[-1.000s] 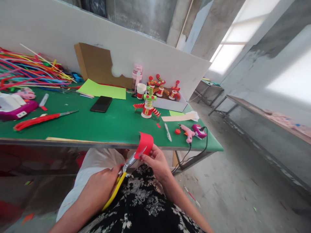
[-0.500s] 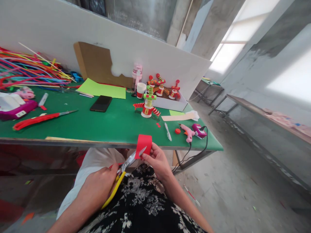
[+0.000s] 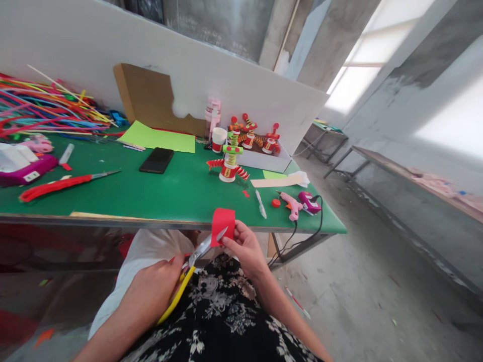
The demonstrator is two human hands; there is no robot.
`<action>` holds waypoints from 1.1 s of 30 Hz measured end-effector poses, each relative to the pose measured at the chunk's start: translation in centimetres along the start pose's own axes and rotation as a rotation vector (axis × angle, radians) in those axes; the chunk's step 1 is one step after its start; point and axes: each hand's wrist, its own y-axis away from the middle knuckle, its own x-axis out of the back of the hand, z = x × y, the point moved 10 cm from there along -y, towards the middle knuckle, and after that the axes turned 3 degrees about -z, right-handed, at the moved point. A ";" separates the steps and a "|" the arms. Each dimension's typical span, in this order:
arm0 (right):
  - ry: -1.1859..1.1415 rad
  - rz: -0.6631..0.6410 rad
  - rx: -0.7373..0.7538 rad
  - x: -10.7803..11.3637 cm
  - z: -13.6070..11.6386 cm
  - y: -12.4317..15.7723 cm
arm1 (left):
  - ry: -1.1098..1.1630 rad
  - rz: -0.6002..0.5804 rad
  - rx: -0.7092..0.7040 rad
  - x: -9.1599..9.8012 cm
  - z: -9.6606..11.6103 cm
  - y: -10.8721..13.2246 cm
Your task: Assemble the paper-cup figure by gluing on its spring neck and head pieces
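Observation:
My left hand [image 3: 153,291] grips the yellow-handled scissors [image 3: 190,274] over my lap, below the front edge of the green table [image 3: 166,193]. The steel blades point up and right into a small piece of red paper [image 3: 222,224]. My right hand [image 3: 245,249] pinches that red paper by its lower right edge and holds it upright just under the table edge. The blades meet the paper's lower left corner.
On the table stand paper-cup figures [image 3: 231,166] and a white box [image 3: 264,160] with more of them. A pink glue gun [image 3: 291,206] with its cord lies at the right end. A black phone [image 3: 156,161], green sheet [image 3: 156,138], red-handled scissors [image 3: 56,184] and coloured sticks [image 3: 45,110] lie left.
The red paper has turned from a curled, tilted shape to a flatter upright one and sits slightly lower. The scissors stay at its lower left corner. Both hands have barely shifted.

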 end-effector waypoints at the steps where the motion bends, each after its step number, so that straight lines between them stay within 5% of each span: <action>1: 0.001 -0.001 0.001 0.0 0.0 0.0 | 0.002 -0.002 0.001 0.0 0.0 0.0; 33: 0.011 -0.006 0.000 0.3 -1.0 0.2 | -0.035 -0.026 0.005 0.5 0.3 0.4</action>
